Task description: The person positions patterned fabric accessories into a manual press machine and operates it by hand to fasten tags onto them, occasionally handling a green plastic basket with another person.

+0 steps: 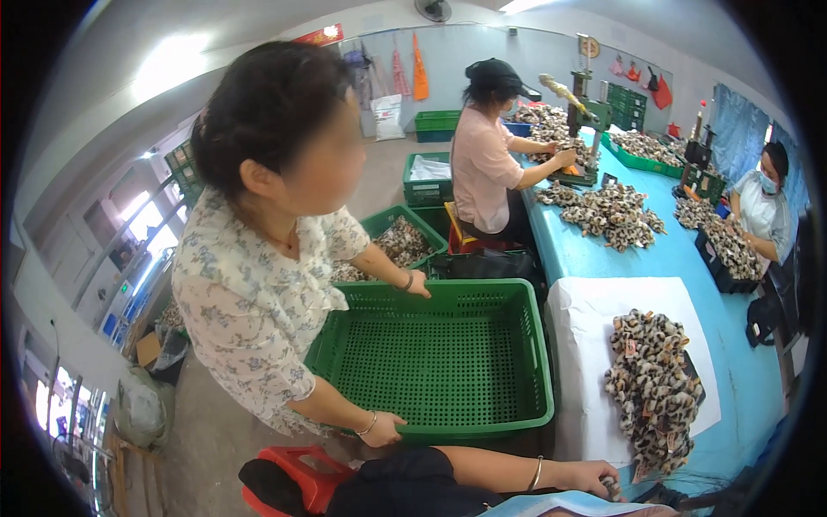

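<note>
My left hand (594,476), with a gold bangle at the wrist, is at the near edge of the table. Its fingers are curled on a small fluffy brown-and-white piece (611,488), mostly hidden by them. Just beyond lies a pile of similar fluffy black, brown and white pieces (652,379), some with small tags, on a white sheet (586,345). A strip of skin shows at the lower edge, perhaps my right arm; no right-hand fingers show.
To the left a person in a flowered blouse (250,284) grips a green perforated crate (538,414) with no pieces inside. A red stool (297,482) stands below. Across the blue table (560,241) two people work among more piles, one at a green press (594,116).
</note>
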The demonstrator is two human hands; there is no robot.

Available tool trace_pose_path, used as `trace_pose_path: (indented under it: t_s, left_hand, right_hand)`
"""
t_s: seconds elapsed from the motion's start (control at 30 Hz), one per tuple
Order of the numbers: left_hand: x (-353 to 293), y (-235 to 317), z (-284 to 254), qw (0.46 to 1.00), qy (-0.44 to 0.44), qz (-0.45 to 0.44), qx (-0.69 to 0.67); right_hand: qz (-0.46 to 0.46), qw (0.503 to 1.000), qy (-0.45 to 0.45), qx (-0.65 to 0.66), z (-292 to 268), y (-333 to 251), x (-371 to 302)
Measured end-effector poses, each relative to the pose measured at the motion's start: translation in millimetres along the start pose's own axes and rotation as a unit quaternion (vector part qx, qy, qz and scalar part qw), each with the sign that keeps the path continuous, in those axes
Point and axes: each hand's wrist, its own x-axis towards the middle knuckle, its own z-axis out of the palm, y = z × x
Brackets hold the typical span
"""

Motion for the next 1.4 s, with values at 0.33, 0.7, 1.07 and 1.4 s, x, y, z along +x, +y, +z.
trace_pose_path:
  t_s: [0.33,0.7,1.07,1.4]
  left_hand:
    - [-10.6,-1.2,-0.7,0.999,-0.024,-0.015,-0.040]
    - [-6.7,6.1,-3.1,0.998,-0.027,-0.025,-0.060]
    - [-6.2,10.3,1.9,0.989,-0.029,-0.059,-0.132]
    - [-10.1,7.1,1.4,0.988,-0.016,-0.065,-0.137]
  right_hand:
    - [-0.035,0.986,0.094,0.135,41.1,24.2,3.0]
    - [0.029,0.989,0.082,0.118,12.2,-23.7,-4.9]
    - [-0.009,0.995,0.054,0.085,14.8,-4.7,-0.2]
    - [-0.009,0.995,0.050,0.088,17.2,-9.4,-0.5]
